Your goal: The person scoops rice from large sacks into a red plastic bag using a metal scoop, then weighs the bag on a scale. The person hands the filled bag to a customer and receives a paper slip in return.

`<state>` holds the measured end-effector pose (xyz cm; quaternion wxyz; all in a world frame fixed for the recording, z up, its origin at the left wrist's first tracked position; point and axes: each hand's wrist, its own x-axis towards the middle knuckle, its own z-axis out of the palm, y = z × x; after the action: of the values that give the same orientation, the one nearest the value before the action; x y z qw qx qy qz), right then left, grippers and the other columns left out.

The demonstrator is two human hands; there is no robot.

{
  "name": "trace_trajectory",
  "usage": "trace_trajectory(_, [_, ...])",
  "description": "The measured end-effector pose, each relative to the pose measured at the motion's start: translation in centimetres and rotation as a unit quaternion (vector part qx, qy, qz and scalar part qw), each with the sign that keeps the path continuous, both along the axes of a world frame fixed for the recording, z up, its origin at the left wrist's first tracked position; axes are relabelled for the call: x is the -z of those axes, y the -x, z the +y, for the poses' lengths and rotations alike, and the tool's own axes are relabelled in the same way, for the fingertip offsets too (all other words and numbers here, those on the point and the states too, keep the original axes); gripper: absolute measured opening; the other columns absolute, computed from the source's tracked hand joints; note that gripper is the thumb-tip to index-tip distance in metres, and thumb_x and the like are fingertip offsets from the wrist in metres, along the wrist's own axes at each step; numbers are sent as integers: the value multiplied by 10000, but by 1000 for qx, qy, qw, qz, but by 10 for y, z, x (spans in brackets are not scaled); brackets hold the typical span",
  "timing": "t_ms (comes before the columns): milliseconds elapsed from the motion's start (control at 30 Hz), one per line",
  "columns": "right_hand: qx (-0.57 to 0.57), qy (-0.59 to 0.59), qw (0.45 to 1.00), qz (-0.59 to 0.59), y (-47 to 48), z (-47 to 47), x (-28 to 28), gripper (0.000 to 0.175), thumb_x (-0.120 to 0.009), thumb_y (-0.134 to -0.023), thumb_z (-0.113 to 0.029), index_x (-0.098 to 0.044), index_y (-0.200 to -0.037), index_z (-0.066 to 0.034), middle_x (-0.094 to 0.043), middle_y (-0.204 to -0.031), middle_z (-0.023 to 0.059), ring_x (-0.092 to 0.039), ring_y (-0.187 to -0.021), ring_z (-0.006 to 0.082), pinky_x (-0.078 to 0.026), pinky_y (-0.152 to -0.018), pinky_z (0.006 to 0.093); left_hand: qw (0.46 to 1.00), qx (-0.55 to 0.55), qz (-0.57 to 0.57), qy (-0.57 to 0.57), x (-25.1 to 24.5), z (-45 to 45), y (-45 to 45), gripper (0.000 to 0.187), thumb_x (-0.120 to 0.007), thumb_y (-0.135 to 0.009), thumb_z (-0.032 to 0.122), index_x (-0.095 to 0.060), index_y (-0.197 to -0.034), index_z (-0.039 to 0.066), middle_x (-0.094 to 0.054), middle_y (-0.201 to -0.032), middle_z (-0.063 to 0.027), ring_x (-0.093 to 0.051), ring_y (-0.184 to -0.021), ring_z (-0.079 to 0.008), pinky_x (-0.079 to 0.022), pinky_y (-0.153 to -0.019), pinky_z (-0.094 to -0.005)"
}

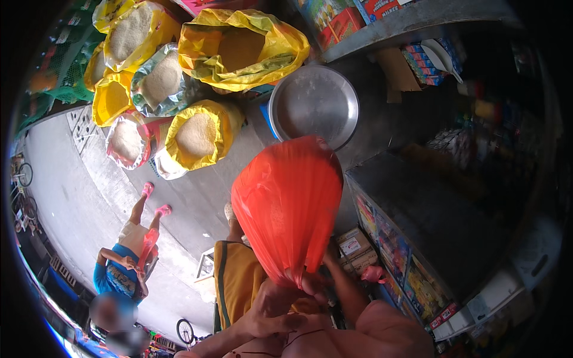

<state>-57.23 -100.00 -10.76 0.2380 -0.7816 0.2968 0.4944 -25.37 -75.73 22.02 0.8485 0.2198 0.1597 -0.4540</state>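
A full, bulging red plastic bag (288, 192) hangs before my chest, its neck gathered at the bottom of the picture. My left hand (280, 300) is closed on the gathered neck. My right hand (315, 286) is at the same neck, with its fingers on the plastic; part of it is in shadow. What fills the bag cannot be seen. Just beyond the bag lies a round metal pan (315, 105), its near edge partly covered by the bag.
Open sacks of rice (195, 136) and a large yellow sack (239, 51) stand ahead and left. A display counter (416, 223) is at the right, cardboard boxes (356, 248) beside it. A person (118, 270) holding a red bag stands at the left.
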Motion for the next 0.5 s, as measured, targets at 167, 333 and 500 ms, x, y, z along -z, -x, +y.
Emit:
trace_trajectory(167, [43, 12, 999, 14, 11, 5, 6, 558, -447, -1014, -462, -639, -1198, 29, -678, -1114, 328, -642, -1085, 497, -496, -958, 561, 994, -5, -87, 60, 21, -50, -33, 647, -647, -811, -32, -440, -1421, 36, -472, -1437, -163, -476, -1359, -263, -469, -1051, -418])
trace_trajectory(333, [103, 27, 994, 1, 10, 20, -2, 554, -453, -1014, -462, -631, -1214, 23, -683, -1104, 322, -645, -1078, 496, -497, -954, 563, 985, 3, -155, 76, 54, -103, -77, 729, -678, -807, 5, -396, -1479, 42, -465, -1460, -160, -435, -1410, -263, -485, -1043, -418])
trace_trajectory(500, [141, 32, 989, -10, 9, 27, -4, 551, -458, -1014, -463, -622, -1229, 17, -688, -1093, 316, -649, -1070, 495, -499, -949, 564, 970, 8, -233, 69, 83, -134, -114, 713, -662, -805, -33, -411, -1470, 38, -482, -1451, -142, -461, -1396, -259, -517, -1004, -406])
